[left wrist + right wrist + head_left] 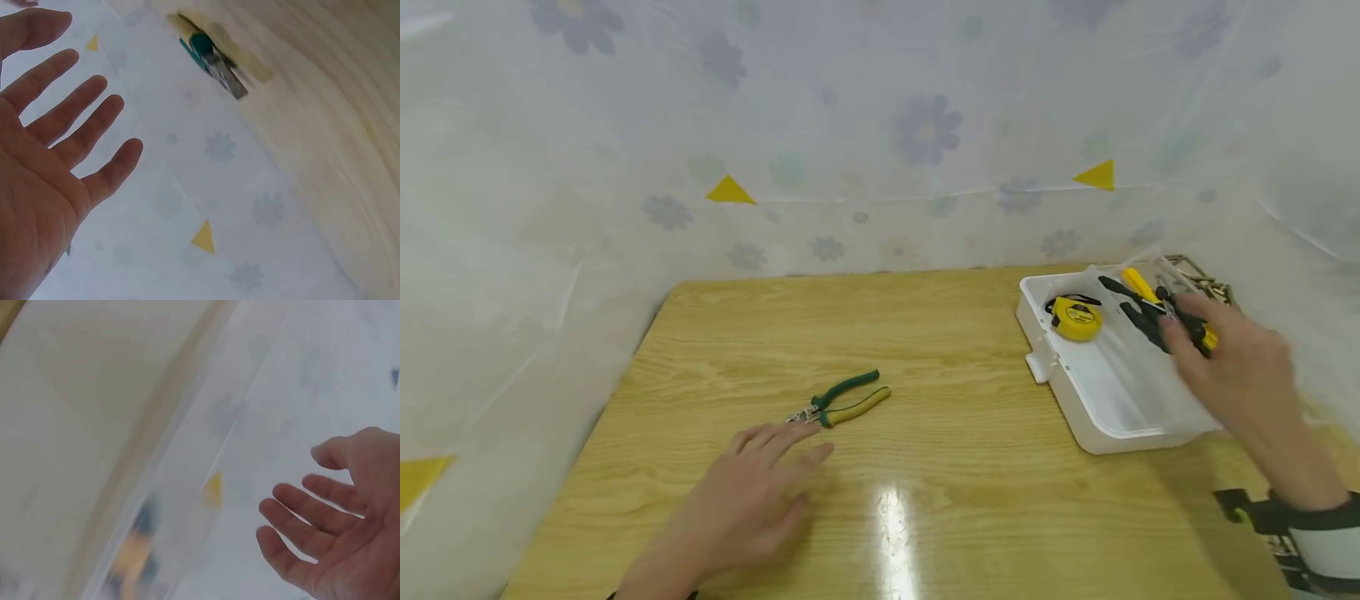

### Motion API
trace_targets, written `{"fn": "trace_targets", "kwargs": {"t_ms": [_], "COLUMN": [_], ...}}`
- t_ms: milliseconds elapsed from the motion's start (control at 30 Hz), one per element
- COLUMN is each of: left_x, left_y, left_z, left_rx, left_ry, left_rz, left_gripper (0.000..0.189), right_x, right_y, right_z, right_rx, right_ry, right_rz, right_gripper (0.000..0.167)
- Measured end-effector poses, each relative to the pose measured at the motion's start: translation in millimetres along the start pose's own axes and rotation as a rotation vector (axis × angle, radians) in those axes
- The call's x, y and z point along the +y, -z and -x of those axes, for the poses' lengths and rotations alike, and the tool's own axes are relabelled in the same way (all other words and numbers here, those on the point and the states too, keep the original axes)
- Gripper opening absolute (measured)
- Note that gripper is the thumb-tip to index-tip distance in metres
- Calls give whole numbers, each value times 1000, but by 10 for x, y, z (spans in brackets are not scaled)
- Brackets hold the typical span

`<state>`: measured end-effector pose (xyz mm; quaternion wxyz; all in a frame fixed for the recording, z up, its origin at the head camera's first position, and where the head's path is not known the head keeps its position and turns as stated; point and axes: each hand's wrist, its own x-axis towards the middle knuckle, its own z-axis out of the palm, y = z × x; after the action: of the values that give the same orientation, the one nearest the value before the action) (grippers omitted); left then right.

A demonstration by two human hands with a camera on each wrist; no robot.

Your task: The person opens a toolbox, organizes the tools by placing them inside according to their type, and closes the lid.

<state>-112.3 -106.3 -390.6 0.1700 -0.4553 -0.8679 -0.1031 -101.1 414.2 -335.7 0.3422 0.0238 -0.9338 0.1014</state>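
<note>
A pair of pliers (825,403) with green and yellow handles lies on the wooden table, its handles spread. My left hand (748,492) hovers palm down beside the pliers' metal head, fingers extended; the left wrist view shows nothing in its palm. At the right stands a white plastic toolbox (1078,421). Inside it are a yellow tape measure (1077,319), a tool with a yellow handle (1138,284) and black-handled tools (1142,327). Over these tools reaches my right hand (1243,358), which hides part of them. Its fingers are loosely bent around nothing in the right wrist view.
Brass-coloured metal pieces (1206,279) sit behind the box at the back right. A latch flap (1038,367) sticks out from the box's left side. Flowered plastic sheeting (880,125) with yellow triangles hangs around the wooden table (760,325).
</note>
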Motion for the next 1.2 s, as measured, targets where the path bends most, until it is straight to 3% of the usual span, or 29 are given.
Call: {"fn": "trace_targets", "kwargs": {"t_ms": [67, 167, 233, 300, 400, 500, 633, 733, 967, 1100, 1200], "left_x": [-81, -159, -181, -177, -164, -138, -111, -108, -171, -200, -203], "left_y": [70, 140, 152, 157, 150, 125, 72, 50, 19, 7, -6], "left_z": [97, 228, 299, 354, 414, 464, 561, 605, 639, 692, 721], "left_rx": [45, 106, 128, 128, 124, 131, 177, 194, 221, 213, 197], "left_ry": [46, 98, 117, 139, 172, 197, 191, 184, 201, 213, 220], "left_rz": [14, 28, 30, 24, 33, 26, -11, -27, -30, -29, -25], "left_gripper": [52, 42, 47, 55, 51, 52, 59, 59, 59, 59, 60], "right_x": [-450, -1169, -1586, -1902, -2187, -2284, -2325, -2319, -2075, -1889, -1729], "right_y": [-213, -621, -913, -1195, -1529, -1727, -1785, -1735, -1509, -1355, -1210], "right_z": [-60, -122, -156, -191, -244, -272, -228, -150, 57, 175, 216], "right_rx": [-72, -394, -632, -807, -953, -1037, -1068, -1005, -834, -747, -686], "right_ry": [198, 384, 445, 486, 511, 520, 542, 600, 721, 722, 660], "right_rz": [-127, -265, -308, -314, -275, -230, -174, -147, -212, -215, -238], "right_gripper": [34, 41, 48, 56, 67, 70, 64, 57, 32, 26, 26]}}
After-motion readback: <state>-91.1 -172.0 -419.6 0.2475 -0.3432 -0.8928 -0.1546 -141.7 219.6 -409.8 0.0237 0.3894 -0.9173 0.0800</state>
